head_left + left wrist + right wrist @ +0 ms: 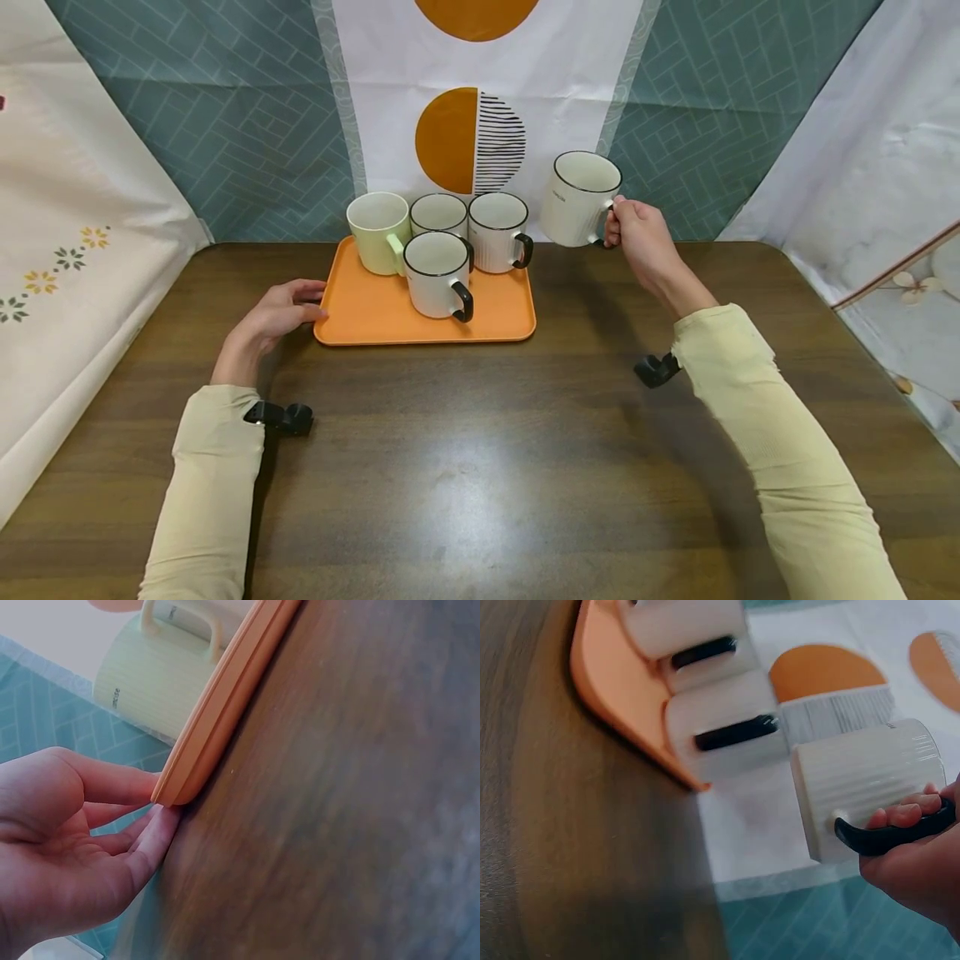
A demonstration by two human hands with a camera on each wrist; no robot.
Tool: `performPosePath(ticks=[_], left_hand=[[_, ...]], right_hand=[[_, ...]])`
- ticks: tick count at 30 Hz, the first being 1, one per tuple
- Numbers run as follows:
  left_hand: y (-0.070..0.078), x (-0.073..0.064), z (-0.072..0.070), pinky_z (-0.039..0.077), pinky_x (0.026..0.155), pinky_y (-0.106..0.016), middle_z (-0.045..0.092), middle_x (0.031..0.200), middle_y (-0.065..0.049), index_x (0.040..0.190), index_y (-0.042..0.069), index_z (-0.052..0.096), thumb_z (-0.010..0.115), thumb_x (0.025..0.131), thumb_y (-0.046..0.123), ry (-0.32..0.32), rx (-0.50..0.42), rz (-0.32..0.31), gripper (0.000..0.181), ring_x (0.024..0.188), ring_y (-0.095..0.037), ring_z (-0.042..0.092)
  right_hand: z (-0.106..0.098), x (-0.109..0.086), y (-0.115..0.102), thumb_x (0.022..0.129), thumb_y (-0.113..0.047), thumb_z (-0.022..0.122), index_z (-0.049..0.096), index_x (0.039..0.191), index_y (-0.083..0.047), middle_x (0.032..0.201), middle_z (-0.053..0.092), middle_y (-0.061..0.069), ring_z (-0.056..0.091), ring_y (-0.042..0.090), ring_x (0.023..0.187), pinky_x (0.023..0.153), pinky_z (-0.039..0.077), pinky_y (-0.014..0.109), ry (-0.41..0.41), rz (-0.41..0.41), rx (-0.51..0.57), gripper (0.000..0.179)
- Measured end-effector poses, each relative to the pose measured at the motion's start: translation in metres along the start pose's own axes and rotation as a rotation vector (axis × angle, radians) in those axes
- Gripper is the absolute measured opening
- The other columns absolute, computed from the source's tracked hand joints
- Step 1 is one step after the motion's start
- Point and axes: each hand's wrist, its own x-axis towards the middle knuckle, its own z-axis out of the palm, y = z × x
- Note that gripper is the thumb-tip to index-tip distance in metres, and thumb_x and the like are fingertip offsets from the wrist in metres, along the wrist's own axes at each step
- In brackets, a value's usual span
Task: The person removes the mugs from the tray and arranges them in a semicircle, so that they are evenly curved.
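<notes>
My right hand (637,237) grips the black handle of a white mug (579,200) with a black rim, held upright above the table right of the tray. In the right wrist view, fingers curl round that handle (885,838). My left hand (281,312) pinches the left edge of an orange tray (360,321); in the left wrist view the thumb lies at its rim (199,746) and other fingers touch below. On the tray stand a pale green mug (378,237) and white mugs with black rims: one in front (435,283), one behind (438,212), one at right (495,242).
The tray lies near the back edge of the brown wooden table (465,467). A patterned cloth (255,125) hangs behind it, with white cloth at both sides. Black wrist cameras sit at the left cuff (281,418) and the right cuff (656,369).
</notes>
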Motion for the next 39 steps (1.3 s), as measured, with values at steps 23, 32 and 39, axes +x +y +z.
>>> performPosePath(ticks=[23, 32, 39], left_hand=[[-0.003, 0.002, -0.002, 0.036, 0.104, -0.044, 0.032, 0.145, -0.03, 0.148, -0.008, 0.021, 0.055, 0.095, 0.002, -0.017, -0.011, 0.013, 0.064, 0.123, -0.037, 0.04], [-0.003, 0.001, -0.002, 0.038, 0.103, -0.04, 0.033, 0.143, -0.029, 0.148, -0.007, 0.023, 0.056, 0.095, 0.003, -0.013, -0.02, 0.01, 0.064, 0.122, -0.036, 0.042], [-0.003, 0.001, -0.001, 0.038, 0.104, -0.04, 0.034, 0.142, -0.028, 0.148, -0.006, 0.024, 0.056, 0.095, 0.003, -0.007, -0.02, 0.001, 0.063, 0.121, -0.036, 0.043]], right_hand=[[0.015, 0.021, 0.071, 0.107, -0.024, 0.027, 0.046, 0.084, -0.003, 0.075, 0.04, 0.005, 0.04, 0.015, 0.069, 0.07, 0.041, 0.028, 0.141, 0.128, -0.139, 0.036], [0.014, 0.023, 0.08, 0.107, -0.024, 0.026, 0.046, 0.085, -0.001, 0.073, 0.039, 0.003, 0.04, 0.017, 0.07, 0.074, 0.041, 0.033, 0.116, 0.131, -0.182, 0.038], [0.012, 0.024, 0.082, 0.106, -0.026, 0.026, 0.047, 0.084, -0.001, 0.074, 0.041, 0.006, 0.041, 0.018, 0.071, 0.075, 0.041, 0.035, 0.1, 0.105, -0.219, 0.039]])
